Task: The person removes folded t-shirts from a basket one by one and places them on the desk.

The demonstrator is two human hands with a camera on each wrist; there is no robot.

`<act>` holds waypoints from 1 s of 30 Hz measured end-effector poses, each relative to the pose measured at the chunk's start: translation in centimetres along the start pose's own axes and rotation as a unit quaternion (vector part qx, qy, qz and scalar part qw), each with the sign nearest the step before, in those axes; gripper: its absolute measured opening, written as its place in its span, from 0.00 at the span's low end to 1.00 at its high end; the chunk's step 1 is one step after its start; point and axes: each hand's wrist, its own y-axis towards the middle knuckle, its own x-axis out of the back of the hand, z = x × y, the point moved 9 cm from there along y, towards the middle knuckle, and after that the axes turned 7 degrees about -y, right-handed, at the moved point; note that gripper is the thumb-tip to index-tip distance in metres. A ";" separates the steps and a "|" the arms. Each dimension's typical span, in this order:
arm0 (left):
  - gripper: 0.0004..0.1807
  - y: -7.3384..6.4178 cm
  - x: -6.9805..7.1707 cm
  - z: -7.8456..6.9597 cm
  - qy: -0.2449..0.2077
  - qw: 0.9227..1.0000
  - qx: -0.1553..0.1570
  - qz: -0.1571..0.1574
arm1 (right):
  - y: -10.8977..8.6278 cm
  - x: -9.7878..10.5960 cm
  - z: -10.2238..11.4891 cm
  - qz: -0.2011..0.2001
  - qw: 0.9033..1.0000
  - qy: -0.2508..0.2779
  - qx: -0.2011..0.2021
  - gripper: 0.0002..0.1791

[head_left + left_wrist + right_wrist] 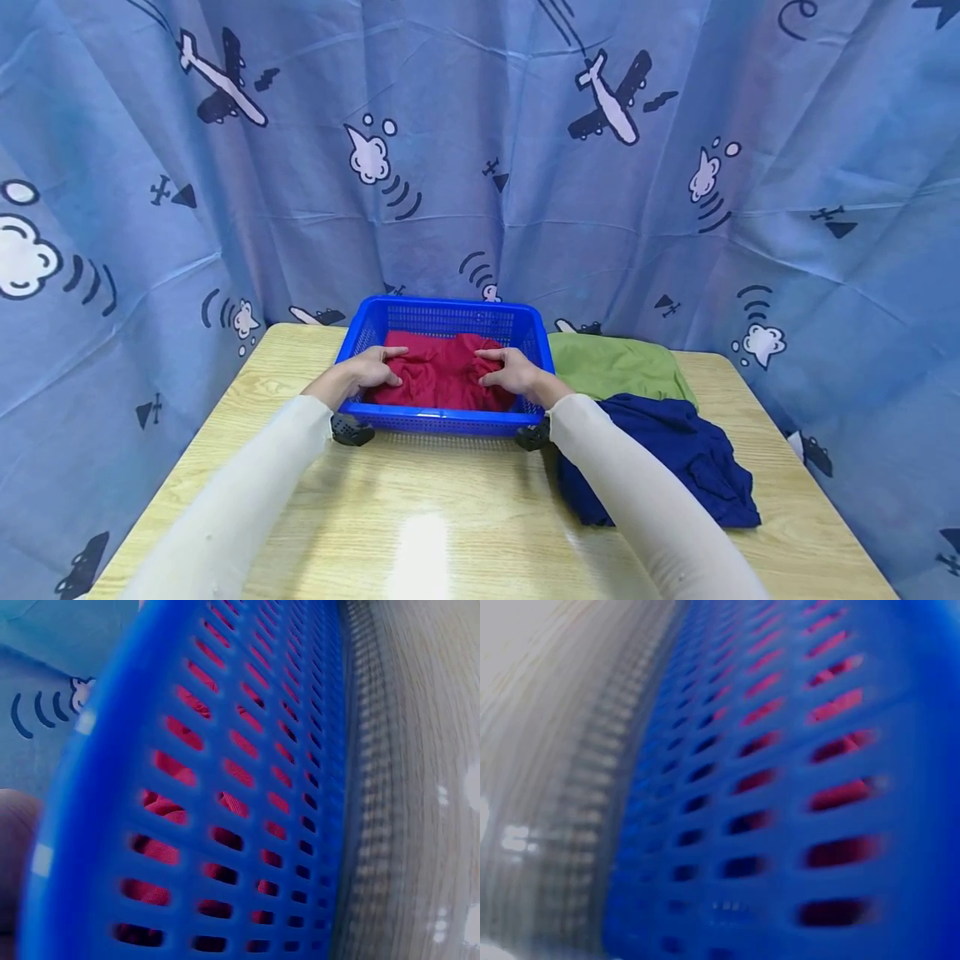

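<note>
A crumpled red cloth point(442, 371) lies inside a blue plastic basket point(450, 421) toward the back of the table. Reaching in over the left end, my left hand point(371, 367) touches the cloth, its thumb and forefinger straight and spread. From the opposite end my right hand point(517, 372) rests on the cloth in a similar way, with bunched folds by its fingertips. Both wrist views are mostly filled by the slotted basket wall point(225, 780), with red fabric showing through the holes. The lower fingers of both hands are hidden.
Right of the basket lies a green cloth point(615, 367), partly overlapped by a navy blue cloth point(675, 458) under my right forearm. The wooden table point(375, 533) backs onto a blue curtain point(450, 167) printed with airplanes.
</note>
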 end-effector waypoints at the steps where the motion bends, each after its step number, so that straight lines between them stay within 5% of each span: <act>1: 0.42 -0.1 0.1 -0.2 0.000 1.000 -0.002 0.000 | -0.1 0.2 0.3 0.000 1.000 0.006 0.001 0.35; 15: 0.42 -1.9 1.3 -4.3 -0.016 0.999 -0.050 -0.007 | -2.2 4.0 3.2 0.016 0.998 0.042 0.036 0.36; 30: 0.44 -4.0 -0.1 -8.3 -0.025 0.997 -0.078 0.012 | -5.3 8.0 3.8 0.023 0.996 0.068 0.054 0.36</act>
